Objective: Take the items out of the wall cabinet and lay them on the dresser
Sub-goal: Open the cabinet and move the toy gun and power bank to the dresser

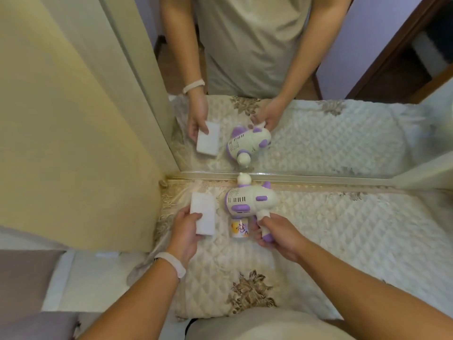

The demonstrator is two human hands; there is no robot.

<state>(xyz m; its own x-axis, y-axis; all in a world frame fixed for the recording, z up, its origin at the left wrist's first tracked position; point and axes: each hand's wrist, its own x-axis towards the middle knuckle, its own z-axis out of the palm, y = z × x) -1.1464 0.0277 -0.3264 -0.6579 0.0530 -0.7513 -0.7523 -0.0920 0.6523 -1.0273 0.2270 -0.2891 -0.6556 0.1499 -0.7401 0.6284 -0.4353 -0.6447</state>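
Observation:
My left hand [184, 233] grips the near end of a flat white box [203, 212], which lies low over the dresser's quilted cream cover [343, 231] near its left end. My right hand [277, 233] is closed around the handle of a white and purple toy gun [247, 200]. The toy has a small bear figure on top and a little printed bottle [240, 229] under its body. It rests on the cover, its bear end close to the mirror. The wall cabinet is out of view.
A mirror [318, 143] stands along the back of the dresser and reflects my hands, the box and the toy. A cream wall panel [73, 119] rises at the left. The cover runs bare to the right. A grey cushion [24, 278] lies at the lower left.

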